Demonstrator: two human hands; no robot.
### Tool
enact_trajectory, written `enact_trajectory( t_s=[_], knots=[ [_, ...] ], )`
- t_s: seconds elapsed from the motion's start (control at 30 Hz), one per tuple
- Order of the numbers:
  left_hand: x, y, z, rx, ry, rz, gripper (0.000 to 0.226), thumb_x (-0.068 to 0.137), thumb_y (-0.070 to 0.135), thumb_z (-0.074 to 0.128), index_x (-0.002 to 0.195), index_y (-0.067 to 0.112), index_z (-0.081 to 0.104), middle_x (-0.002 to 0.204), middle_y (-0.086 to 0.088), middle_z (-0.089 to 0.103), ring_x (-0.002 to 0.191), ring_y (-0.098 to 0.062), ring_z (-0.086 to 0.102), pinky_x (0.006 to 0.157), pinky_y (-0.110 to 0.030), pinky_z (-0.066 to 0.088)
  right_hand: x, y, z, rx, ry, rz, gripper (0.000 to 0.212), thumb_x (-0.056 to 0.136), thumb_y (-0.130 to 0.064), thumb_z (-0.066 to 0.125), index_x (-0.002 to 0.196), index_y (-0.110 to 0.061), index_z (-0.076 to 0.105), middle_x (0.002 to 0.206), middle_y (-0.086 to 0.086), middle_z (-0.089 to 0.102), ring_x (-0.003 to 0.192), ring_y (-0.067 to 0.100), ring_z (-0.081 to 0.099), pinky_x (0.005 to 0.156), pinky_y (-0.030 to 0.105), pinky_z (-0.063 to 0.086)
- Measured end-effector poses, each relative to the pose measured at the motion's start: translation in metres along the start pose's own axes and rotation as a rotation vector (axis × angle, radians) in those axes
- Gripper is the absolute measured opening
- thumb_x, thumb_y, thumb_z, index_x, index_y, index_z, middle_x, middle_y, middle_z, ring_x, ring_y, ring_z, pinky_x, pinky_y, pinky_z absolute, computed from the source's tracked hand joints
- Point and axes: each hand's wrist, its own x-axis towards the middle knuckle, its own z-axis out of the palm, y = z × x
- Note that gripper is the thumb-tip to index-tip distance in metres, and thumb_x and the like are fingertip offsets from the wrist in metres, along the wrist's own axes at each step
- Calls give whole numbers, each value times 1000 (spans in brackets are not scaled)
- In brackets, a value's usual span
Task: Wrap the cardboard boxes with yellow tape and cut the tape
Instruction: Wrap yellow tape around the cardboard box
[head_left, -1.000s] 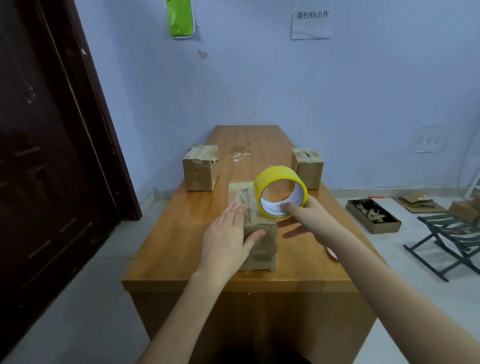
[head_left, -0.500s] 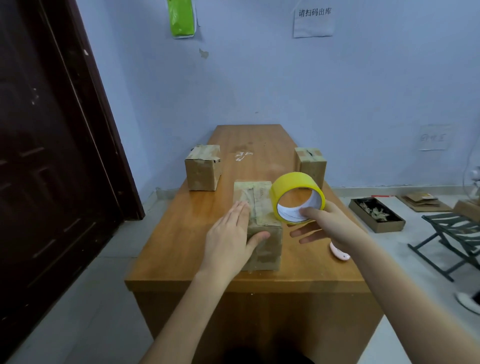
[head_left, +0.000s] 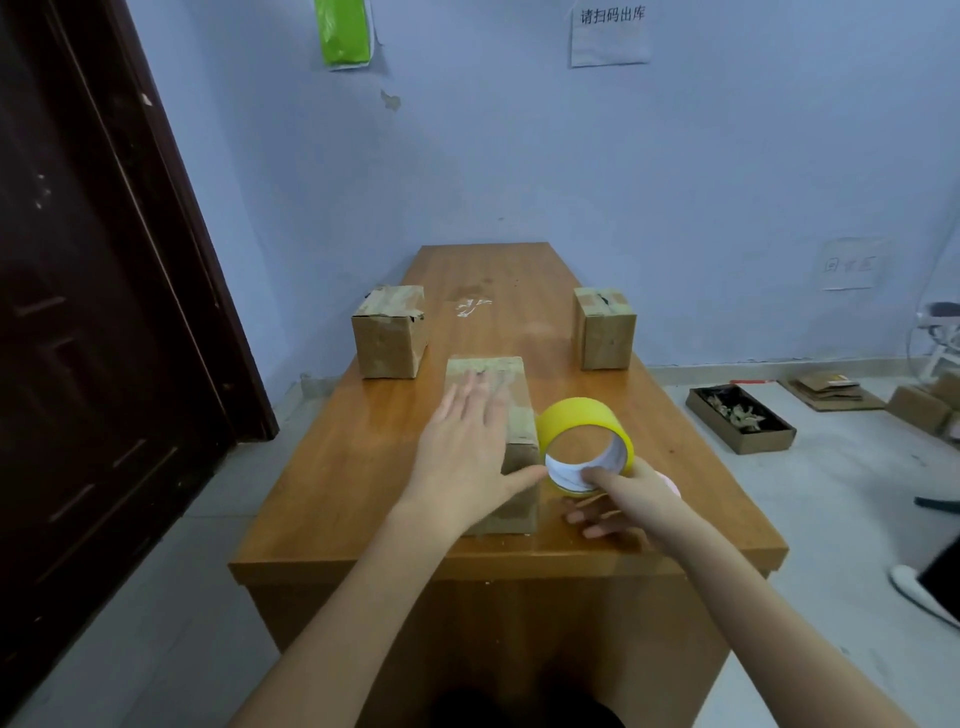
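A long cardboard box (head_left: 511, 410) lies near the front of the wooden table (head_left: 363, 467). My left hand (head_left: 462, 457) rests flat on its top, fingers straight, thumb on the box's near right edge. My right hand (head_left: 623, 499) pinches the yellow tape roll (head_left: 584, 441) by its lower rim and holds it upright just right of the box. Two more cardboard boxes stand farther back: one at the left (head_left: 389, 332), one at the right (head_left: 605, 327).
A pink-white object (head_left: 670, 483) peeks out behind my right hand. A scrap of clear film (head_left: 470, 306) lies mid-table. A dark door (head_left: 78, 312) is at the left. On the floor at the right sit a tray of scraps (head_left: 740, 418) and flattened cardboard (head_left: 831, 389).
My right hand has carried the tape roll from above the box's far end down and toward me, to the box's right side. My left hand slid forward along the box top.
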Motion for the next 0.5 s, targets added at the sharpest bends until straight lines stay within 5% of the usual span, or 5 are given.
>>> enact_trajectory(
  t_s=[0.13,0.27,0.43,0.5],
  knots=[
    [12,6,5,-67,-112,96,77,96,50,37,151,9,3,160,-6,2,147,-18,-1,116,-28,-1,2,-8,-3,-40,19,-57,20,94,-9,48,113,-7,54,98,17,68,70,25,71,53,34,58],
    [5,-1,5,-323,-33,-6,73,96,48,38,152,13,5,159,2,1,146,-10,-1,115,-25,1,5,-26,-1,-64,61,-133,25,93,-23,58,117,-16,54,110,6,62,98,21,61,70,38,59],
    [-9,0,13,-1054,121,-246,69,91,41,55,150,31,20,155,12,22,142,-8,20,116,-37,25,3,-65,17,-167,59,-251,11,92,-27,59,98,-18,54,79,1,57,72,16,55,60,27,44],
    [-18,-1,22,-1160,170,-298,67,90,39,57,148,32,25,152,13,28,139,-7,25,114,-30,26,5,-73,23,-238,24,-286,7,93,-22,56,95,-18,50,76,-2,52,68,13,50,57,24,40]
  ],
)
